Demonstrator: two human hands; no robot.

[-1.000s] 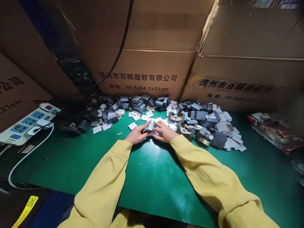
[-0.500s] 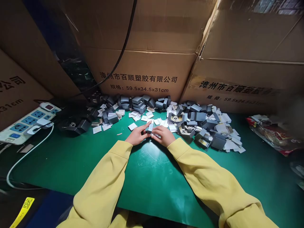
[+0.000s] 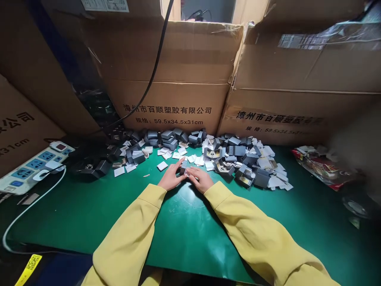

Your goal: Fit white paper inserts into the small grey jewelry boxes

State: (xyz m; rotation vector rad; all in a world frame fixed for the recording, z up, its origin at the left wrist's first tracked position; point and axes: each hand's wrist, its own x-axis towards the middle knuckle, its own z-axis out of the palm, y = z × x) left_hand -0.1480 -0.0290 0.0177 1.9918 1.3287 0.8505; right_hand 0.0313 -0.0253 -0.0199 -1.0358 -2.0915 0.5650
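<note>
A small dark grey box [image 3: 183,167] is held between both hands over the green table, just in front of the heaps. My left hand [image 3: 172,176] pinches it from the left, thumb in front and fingers behind. From the right, my right hand [image 3: 200,178] has its fingertips closed at the box's near right edge, and its thumb is partly hidden. To the right lies a heap of similar grey boxes [image 3: 239,151], some with pale insides, mixed with white pieces [image 3: 279,178]. More white flat pieces [image 3: 162,166] lie just beyond my left hand.
Tall cardboard cartons [image 3: 166,95] wall off the table's back. A power strip [image 3: 35,167] with a white cable [image 3: 32,212] is at the left. A red plastic bag [image 3: 324,169] lies at the right. A black cable [image 3: 153,75] hangs in front of the cartons.
The camera view has tilted up and shifted right. Both hands remain at the small box, which now looks darker and turned; my right fingers sit lower on it.
</note>
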